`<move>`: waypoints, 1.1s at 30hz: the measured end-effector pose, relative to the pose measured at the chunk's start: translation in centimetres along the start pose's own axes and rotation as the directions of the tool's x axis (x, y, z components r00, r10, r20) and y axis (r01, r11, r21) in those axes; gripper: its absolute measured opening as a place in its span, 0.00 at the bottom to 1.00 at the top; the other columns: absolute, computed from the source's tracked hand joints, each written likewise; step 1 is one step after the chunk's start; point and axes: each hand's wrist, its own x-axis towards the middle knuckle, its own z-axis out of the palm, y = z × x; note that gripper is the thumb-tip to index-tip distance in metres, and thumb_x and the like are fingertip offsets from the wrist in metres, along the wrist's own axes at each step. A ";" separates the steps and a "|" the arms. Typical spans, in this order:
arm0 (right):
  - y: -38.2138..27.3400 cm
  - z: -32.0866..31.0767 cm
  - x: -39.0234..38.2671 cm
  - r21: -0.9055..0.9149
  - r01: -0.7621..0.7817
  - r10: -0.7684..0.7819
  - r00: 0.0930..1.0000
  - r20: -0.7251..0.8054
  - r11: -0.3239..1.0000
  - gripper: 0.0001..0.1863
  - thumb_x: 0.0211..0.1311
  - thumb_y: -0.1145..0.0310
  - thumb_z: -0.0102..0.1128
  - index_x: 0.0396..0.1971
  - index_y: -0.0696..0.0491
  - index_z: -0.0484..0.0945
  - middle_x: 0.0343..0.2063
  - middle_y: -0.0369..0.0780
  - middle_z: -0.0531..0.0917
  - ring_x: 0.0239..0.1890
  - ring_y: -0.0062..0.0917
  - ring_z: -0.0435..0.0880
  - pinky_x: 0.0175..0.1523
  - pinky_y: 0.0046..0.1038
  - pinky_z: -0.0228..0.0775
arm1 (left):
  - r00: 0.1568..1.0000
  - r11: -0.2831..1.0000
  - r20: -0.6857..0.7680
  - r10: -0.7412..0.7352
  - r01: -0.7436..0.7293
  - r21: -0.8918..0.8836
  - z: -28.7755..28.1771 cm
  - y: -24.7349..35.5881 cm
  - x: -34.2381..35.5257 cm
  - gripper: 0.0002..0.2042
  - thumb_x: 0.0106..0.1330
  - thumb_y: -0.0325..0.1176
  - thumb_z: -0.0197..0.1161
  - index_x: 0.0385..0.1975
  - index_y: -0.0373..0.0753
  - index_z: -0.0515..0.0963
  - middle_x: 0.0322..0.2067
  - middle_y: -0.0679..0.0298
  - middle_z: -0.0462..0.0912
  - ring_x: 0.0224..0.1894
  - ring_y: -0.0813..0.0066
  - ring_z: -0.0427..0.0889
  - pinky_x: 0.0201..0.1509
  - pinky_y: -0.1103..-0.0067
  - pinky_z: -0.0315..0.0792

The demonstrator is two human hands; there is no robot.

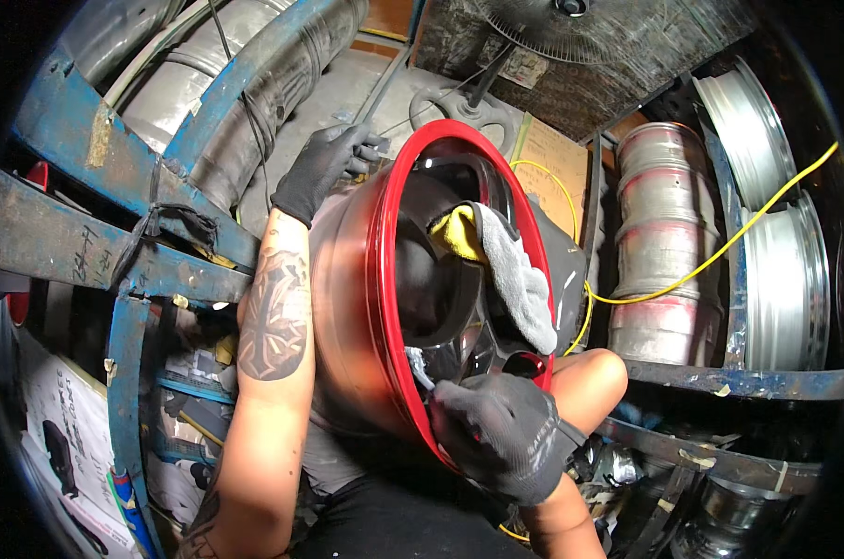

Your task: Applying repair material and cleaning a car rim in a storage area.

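A wheel rim (384, 279) with a glossy red lip and black center stands tilted at my lap, its barrel on the left. A grey and yellow cloth or glove (515, 270) drapes inside it. My left hand (329, 163), in a dark glove, is beside the wheel's upper left with fingers curled; what it holds, if anything, is unclear. My gloved right hand (496, 429) is closed at the lower inside of the red lip, around a small pale-blue item (420, 366) that I cannot identify, partly hidden by the fingers.
Blue steel racks (96, 130) with metal cylinders (189, 84) are left. Stacked rim barrels (659, 242) and silver rims (781, 279) line the right, crossed by a yellow cable (692, 279). A fan (562, 28) stands behind, near a cardboard sheet (552, 149).
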 end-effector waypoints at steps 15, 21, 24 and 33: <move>-0.2 -0.7 0.4 -0.037 -0.037 0.041 0.994 0.099 0.999 0.13 0.49 0.75 0.69 0.36 0.51 0.77 0.22 0.39 0.77 0.23 0.34 0.78 0.27 0.34 0.68 | 0.996 0.986 0.094 0.008 -0.023 0.163 1.0 0.3 -0.9 0.23 0.71 0.50 0.53 0.51 0.36 0.78 0.36 0.65 0.84 0.33 0.80 0.81 0.38 0.81 0.74; -0.6 -0.6 0.6 0.000 -0.070 0.070 0.992 0.101 0.998 0.09 0.53 0.76 0.68 0.34 0.53 0.79 0.23 0.42 0.77 0.23 0.36 0.77 0.28 0.37 0.67 | 0.988 0.985 0.123 0.093 -0.109 0.132 0.5 0.2 -0.9 0.19 0.71 0.44 0.55 0.49 0.33 0.78 0.35 0.64 0.84 0.32 0.81 0.80 0.39 0.85 0.73; -0.4 -0.9 0.1 0.030 -0.061 0.059 0.995 0.076 0.998 0.10 0.52 0.76 0.68 0.34 0.54 0.79 0.23 0.42 0.78 0.23 0.37 0.78 0.28 0.36 0.68 | 0.996 0.990 0.090 0.012 -0.024 0.137 1.6 0.5 -0.7 0.19 0.71 0.43 0.55 0.49 0.33 0.78 0.35 0.64 0.84 0.33 0.81 0.81 0.39 0.84 0.74; -0.7 -0.8 -0.5 0.187 -0.127 0.169 0.958 -0.230 0.974 0.07 0.53 0.81 0.65 0.31 0.56 0.78 0.22 0.41 0.80 0.25 0.38 0.81 0.44 0.37 0.71 | 0.967 0.965 0.161 0.200 -0.223 0.137 2.5 1.0 -0.6 0.18 0.74 0.42 0.52 0.47 0.32 0.78 0.33 0.65 0.82 0.33 0.80 0.79 0.41 0.82 0.75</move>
